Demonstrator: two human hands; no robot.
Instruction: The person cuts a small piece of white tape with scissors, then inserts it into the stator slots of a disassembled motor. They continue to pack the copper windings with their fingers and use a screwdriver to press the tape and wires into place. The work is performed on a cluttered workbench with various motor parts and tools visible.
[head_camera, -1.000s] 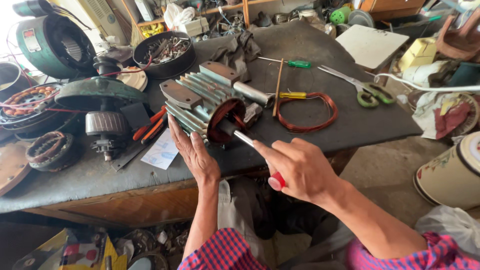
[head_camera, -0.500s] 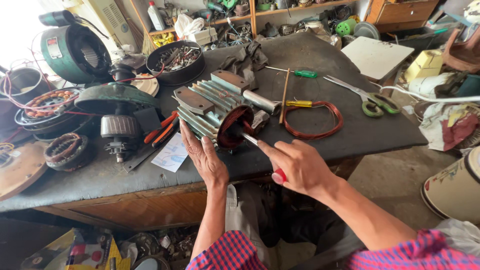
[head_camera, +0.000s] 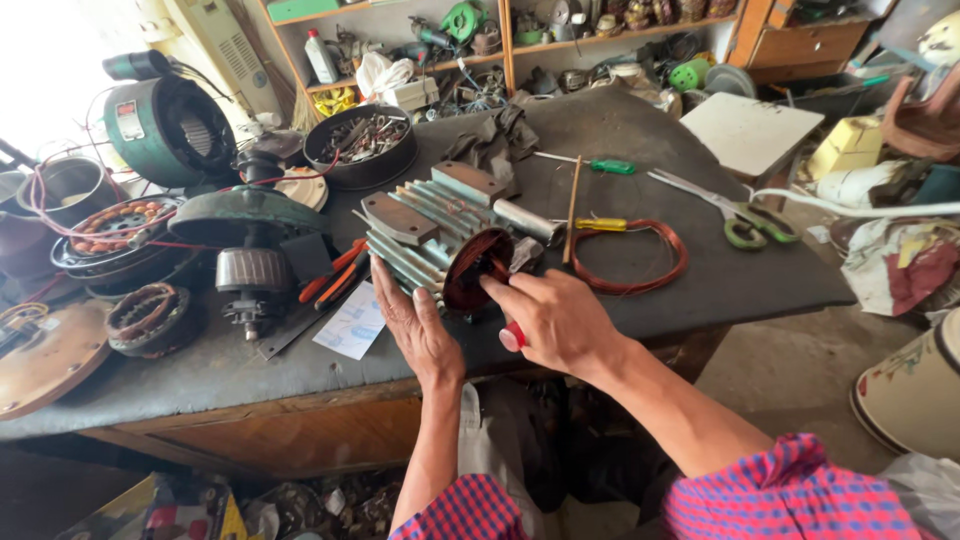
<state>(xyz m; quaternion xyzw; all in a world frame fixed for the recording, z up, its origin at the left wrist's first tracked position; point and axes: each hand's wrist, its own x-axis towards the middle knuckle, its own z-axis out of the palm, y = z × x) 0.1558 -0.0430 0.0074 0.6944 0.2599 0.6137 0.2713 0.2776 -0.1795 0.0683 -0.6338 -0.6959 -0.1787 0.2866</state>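
Poking inside the motor housing (head_camera: 440, 235) with a red-handled screwdriver (head_camera: 511, 336) gripped in the right hand (head_camera: 560, 320), left hand (head_camera: 415, 330) spread flat against it; probably needs a steady push next.

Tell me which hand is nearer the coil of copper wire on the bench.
Right. The right hand sits at the motor's open end, just short of the copper wire coil; the left hand is on the motor's far side.

The right hand (head_camera: 560, 320) has moved closer to the motor (head_camera: 440, 240), and the tool's metal tip is now hidden inside.
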